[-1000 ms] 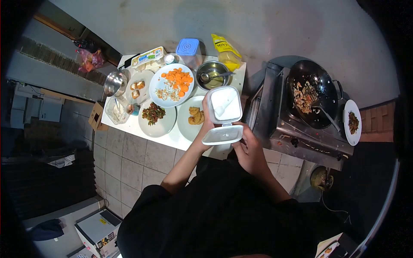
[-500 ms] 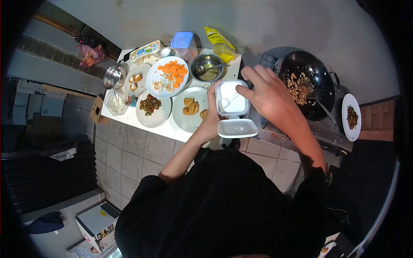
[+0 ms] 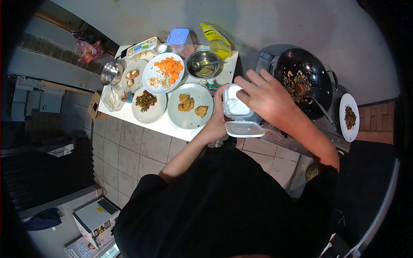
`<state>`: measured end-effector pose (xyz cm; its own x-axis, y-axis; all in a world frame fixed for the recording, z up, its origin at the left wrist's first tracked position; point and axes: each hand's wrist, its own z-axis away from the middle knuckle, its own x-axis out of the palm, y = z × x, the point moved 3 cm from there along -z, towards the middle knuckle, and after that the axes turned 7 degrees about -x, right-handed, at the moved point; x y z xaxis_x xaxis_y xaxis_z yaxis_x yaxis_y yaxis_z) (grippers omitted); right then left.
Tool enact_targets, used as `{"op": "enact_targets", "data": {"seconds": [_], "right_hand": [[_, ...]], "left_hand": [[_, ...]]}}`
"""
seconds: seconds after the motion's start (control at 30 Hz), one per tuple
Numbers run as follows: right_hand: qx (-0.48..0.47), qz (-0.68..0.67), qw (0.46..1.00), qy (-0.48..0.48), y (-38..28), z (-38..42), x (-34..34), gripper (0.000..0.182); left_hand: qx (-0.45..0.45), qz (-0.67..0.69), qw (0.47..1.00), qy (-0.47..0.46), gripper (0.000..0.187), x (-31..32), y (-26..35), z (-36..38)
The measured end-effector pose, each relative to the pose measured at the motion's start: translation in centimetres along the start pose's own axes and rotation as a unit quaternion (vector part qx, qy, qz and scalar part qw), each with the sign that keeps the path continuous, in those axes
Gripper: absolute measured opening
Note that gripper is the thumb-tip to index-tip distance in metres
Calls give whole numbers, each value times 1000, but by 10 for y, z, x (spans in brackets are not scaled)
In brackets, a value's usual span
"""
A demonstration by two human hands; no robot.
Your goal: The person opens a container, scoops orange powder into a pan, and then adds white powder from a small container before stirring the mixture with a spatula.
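Observation:
My left hand [image 3: 216, 124] is wrapped around the left side of a small clear plastic container [image 3: 238, 116] filled with white powder. The hinged lid [image 3: 245, 129] hangs down toward me. Over the container's right side, my right hand [image 3: 267, 98] pinches the handle of a small pale spoon [image 3: 232, 101] whose bowl rests in the powder. Its other fingers are raised and apart. To the right of that hand stands a black wok [image 3: 320, 92] holding chopped brown food and a metal spatula [image 3: 320, 106].
On the white table [image 3: 180, 134] at left are a plate of fried pieces [image 3: 174, 114], a plate of sliced carrots [image 3: 150, 71], a plate of chopped vegetables [image 3: 146, 117], a metal bowl with a ladle [image 3: 204, 53] and a yellow packet [image 3: 211, 34]. A white plate [image 3: 347, 133] lies right of the wok.
Both hands and the container have shifted slightly right. My right hand now covers more of the container, and its forearm sits further right. The view has shifted a little.

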<state>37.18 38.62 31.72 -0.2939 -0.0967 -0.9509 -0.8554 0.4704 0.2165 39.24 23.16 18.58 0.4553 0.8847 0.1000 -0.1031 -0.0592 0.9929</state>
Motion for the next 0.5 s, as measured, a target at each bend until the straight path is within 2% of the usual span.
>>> {"op": "enact_targets", "data": {"seconds": [0.17, 0.3, 0.37, 0.5], "right_hand": [[81, -63, 995, 10, 3, 20, -14, 20], [130, -122, 983, 35, 5, 38, -5, 15], [184, -200, 959, 81, 3, 46, -7, 12], [246, -247, 928, 130, -2, 60, 3, 12]], "left_hand": [[-4, 4, 1000, -15, 122, 9, -2, -9], [2, -1, 999, -34, 122, 14, -3, -13], [15, -15, 999, -33, 121, 17, -3, -14], [38, -46, 997, -40, 121, 23, -5, -18]]}}
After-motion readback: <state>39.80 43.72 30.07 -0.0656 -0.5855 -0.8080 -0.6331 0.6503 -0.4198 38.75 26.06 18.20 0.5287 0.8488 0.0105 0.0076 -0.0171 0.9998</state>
